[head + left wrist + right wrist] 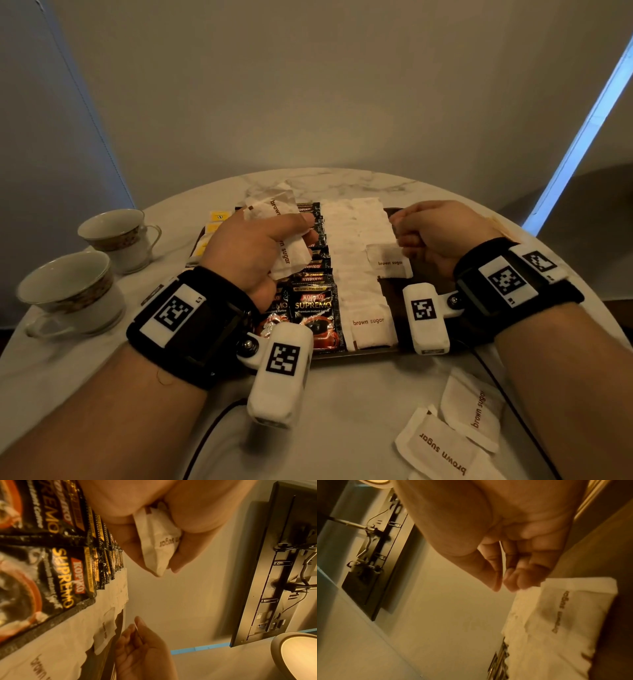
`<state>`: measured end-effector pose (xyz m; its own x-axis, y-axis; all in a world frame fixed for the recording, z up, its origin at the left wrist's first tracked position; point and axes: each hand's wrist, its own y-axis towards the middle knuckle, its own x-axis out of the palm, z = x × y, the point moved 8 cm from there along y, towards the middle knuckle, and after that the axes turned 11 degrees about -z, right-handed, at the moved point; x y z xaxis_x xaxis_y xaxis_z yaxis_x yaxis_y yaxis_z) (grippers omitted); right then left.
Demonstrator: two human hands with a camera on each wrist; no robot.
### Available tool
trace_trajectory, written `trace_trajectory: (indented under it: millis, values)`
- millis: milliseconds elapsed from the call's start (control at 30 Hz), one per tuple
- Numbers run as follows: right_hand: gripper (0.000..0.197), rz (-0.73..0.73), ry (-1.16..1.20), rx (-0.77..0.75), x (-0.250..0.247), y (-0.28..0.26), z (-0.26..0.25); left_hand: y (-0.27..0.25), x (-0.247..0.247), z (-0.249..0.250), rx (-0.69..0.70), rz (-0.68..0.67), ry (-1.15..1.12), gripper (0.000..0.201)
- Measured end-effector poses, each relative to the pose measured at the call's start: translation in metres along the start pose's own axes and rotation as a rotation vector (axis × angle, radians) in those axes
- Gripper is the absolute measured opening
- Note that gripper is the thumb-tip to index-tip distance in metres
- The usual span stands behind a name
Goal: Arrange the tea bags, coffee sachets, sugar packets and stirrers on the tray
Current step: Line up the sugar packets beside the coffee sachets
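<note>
A dark tray holds yellow tea bags at the left. Beside them come black coffee sachets, then overlapping rows of white brown sugar packets. My left hand hovers over the sachets and grips a bunch of brown sugar packets; in the left wrist view its fingers pinch that bunch. A single sugar packet lies on the tray's right part. My right hand is just behind it with fingers curled. The right wrist view shows thumb and fingertips close together, holding nothing.
Two teacups stand left of the tray on the round marble table. Loose brown sugar packets lie near the front right edge. Black cables run from both wrists. A wall is close behind.
</note>
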<state>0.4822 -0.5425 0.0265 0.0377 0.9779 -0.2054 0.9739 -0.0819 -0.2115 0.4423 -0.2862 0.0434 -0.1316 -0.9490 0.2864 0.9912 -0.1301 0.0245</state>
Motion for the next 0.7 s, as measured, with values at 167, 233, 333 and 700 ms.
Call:
trace_trajectory:
  millis: [167, 233, 333, 700]
  values:
    - [0.013, -0.189, 0.037, 0.09, 0.03, -0.01, 0.01, -0.001, 0.011, -0.011, -0.085, -0.092, 0.015, 0.011]
    - [0.014, -0.203, 0.101, 0.027, 0.033, -0.014, 0.002, -0.004, 0.018, -0.014, -0.109, -0.154, 0.025, 0.012]
    - [0.017, -0.31, 0.171, -0.174, 0.046, -0.03, -0.025, -0.008, 0.029, -0.016, -0.125, -0.265, 0.052, 0.018]
    - [0.008, -0.362, 0.088, -0.419, 0.071, -0.051, -0.044, -0.011, 0.036, -0.016, -0.077, -0.334, 0.07, 0.033]
